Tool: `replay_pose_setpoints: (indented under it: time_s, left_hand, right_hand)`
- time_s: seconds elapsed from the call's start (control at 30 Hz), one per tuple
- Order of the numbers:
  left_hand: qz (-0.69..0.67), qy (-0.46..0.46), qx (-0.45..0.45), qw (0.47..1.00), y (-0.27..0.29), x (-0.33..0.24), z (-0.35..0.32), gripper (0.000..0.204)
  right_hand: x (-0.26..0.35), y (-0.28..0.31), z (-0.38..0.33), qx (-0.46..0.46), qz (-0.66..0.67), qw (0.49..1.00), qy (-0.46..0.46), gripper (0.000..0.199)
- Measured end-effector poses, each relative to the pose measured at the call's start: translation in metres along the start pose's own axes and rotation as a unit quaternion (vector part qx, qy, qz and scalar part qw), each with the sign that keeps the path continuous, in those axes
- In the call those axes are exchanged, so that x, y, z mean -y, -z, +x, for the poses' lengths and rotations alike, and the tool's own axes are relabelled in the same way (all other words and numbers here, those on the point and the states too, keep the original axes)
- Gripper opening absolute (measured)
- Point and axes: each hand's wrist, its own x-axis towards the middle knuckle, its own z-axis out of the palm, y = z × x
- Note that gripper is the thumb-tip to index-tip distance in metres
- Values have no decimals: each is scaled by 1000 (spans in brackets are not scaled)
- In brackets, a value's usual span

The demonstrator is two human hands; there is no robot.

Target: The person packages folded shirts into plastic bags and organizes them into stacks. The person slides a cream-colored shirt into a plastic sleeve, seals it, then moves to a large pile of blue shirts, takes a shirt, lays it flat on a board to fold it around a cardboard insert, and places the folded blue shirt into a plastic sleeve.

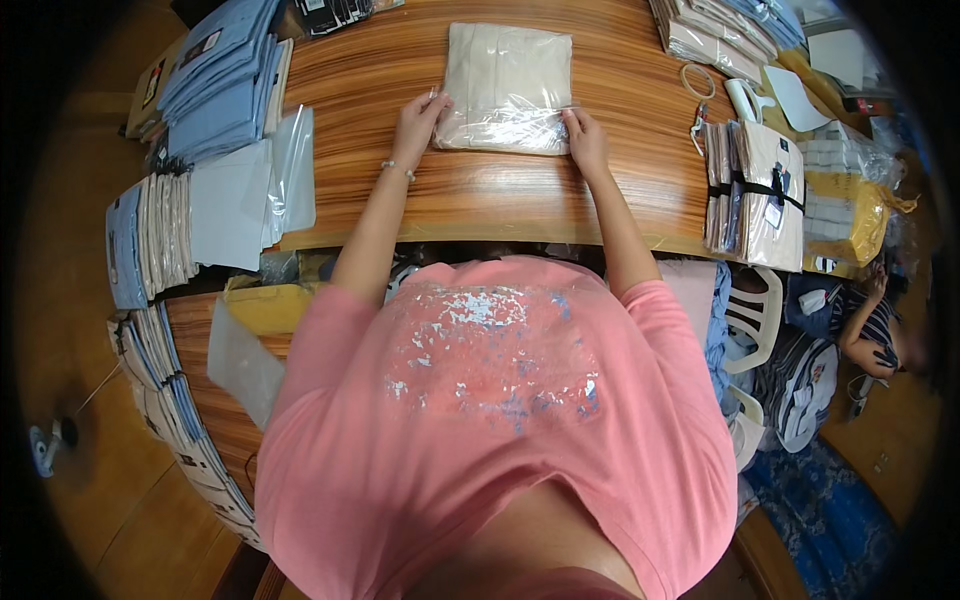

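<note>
- Looking down from the head camera, a person in a pink T-shirt (500, 400) leans over a curved wooden table (480, 200), both forearms stretched forward.
- A folded beige garment in a clear plastic bag (507, 88) lies flat on the table, straight ahead of the person, near the far edge.
- Left hand (418, 122) is at the bag's near left corner, fingers bent and pinching the loose plastic there; a thin bracelet (397, 168) sits on that wrist.
- Right hand (586, 142) rests at the bag's near right corner, fingers curled down and pressing on the plastic edge.
- Off to the left, a stack of blue folded garments (220, 80) sits on the table, with empty clear bags (290, 170) just beside it.
- On the right, a bundle of packed garments tied with black ribbon (755, 190) stands near a tape dispenser (745, 100).
- Further right, beyond the table, another person's arm (865, 330) shows by a white plastic chair (755, 315).
</note>
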Motion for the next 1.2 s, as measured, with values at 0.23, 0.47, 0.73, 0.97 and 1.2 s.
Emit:
replay_pose_setpoints:
  time_s: [0.23,0.47,0.73,0.97,1.2]
  left_hand:
    - [91,-134,-99,982,-22,17,24,27]
    - [210,-151,-155,953,-39,13,24,27]
    - [241,-160,-156,945,-35,22,30,28]
    - [185,-171,-152,956,-37,24,31,27]
    - [123,-161,-156,967,-35,34,36,20]
  right_hand:
    - [-11,-12,0,-18,70,997,22,37]
    - [-10,0,10,43,117,991,-53,37]
    - [10,3,11,15,391,915,-99,17]
    - [3,-15,20,-67,427,900,-51,17]
    - [3,-23,24,-117,241,959,-93,20]
